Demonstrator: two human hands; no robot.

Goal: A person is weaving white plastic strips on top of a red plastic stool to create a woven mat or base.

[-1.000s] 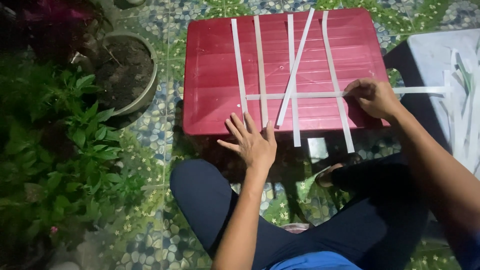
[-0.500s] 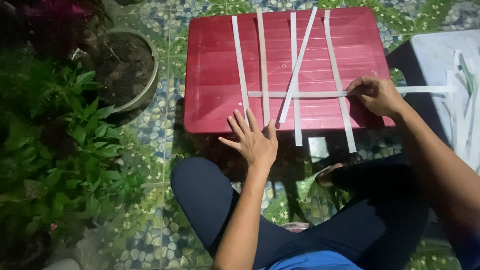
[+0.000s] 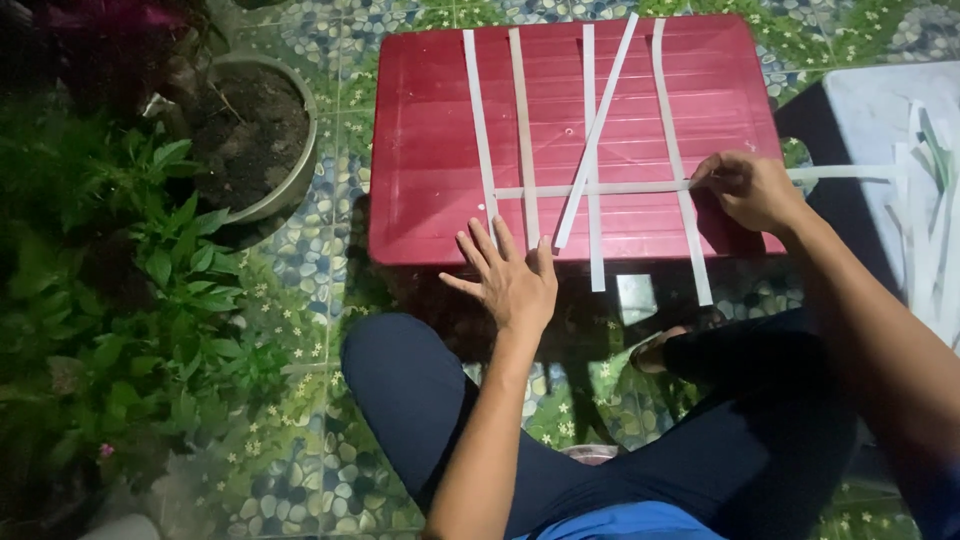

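While five white paper strips (image 3: 523, 130) lie lengthwise on the red tabletop (image 3: 420, 150) (one slanted across the others), a sixth horizontal strip (image 3: 600, 188) crosses them near the tabletop's front edge. Right hand (image 3: 750, 190) pinches that horizontal strip at its right part, fingers closed on it. Left hand (image 3: 510, 280) lies flat, fingers spread, on the front edge, touching the two leftmost strips' ends. Versus half a second ago: hands and strips barely moved. Left of the tabletop: soil-filled pot (image 3: 255, 140), green plants (image 3: 150, 290); patterned tiled floor (image 3: 300, 260) below; more strips (image 3: 925, 200) to the right.
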